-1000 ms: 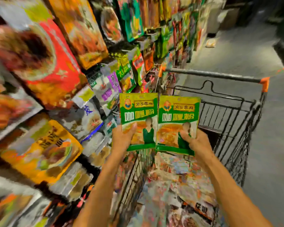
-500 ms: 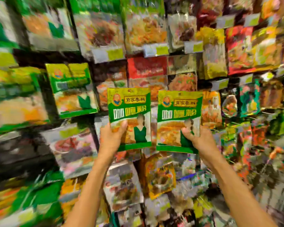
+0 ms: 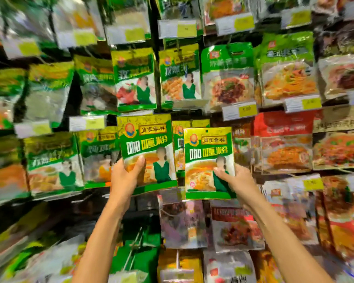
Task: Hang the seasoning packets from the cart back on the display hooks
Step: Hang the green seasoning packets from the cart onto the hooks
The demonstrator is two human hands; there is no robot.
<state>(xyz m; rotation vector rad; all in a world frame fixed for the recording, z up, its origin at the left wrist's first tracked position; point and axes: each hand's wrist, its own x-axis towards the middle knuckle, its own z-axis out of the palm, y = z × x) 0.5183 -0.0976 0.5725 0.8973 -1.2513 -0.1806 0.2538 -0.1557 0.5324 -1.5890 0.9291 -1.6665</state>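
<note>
I hold two matching green and yellow seasoning packets up against the display wall. My left hand (image 3: pixel 125 176) grips the lower part of the left packet (image 3: pixel 146 139), which stands upright and higher. My right hand (image 3: pixel 236 180) pinches the right packet (image 3: pixel 208 152) at its lower right corner. A small hang hole shows at the top of the right packet. Between the two, a hanging packet of the same kind (image 3: pixel 178 139) peeks out on the wall. The hooks themselves are hidden behind the packets. The cart is out of view.
The wall is packed with rows of hanging packets: green ones (image 3: pixel 135 78) above and to the left, red ones (image 3: pixel 284 144) to the right, clear pouches (image 3: pixel 235 227) below. Yellow price tags (image 3: pixel 239 110) stick out under each row.
The view swung from the cart and aisle to face the display wall. Both packets moved closer to the wall, the left one now higher than the right.
</note>
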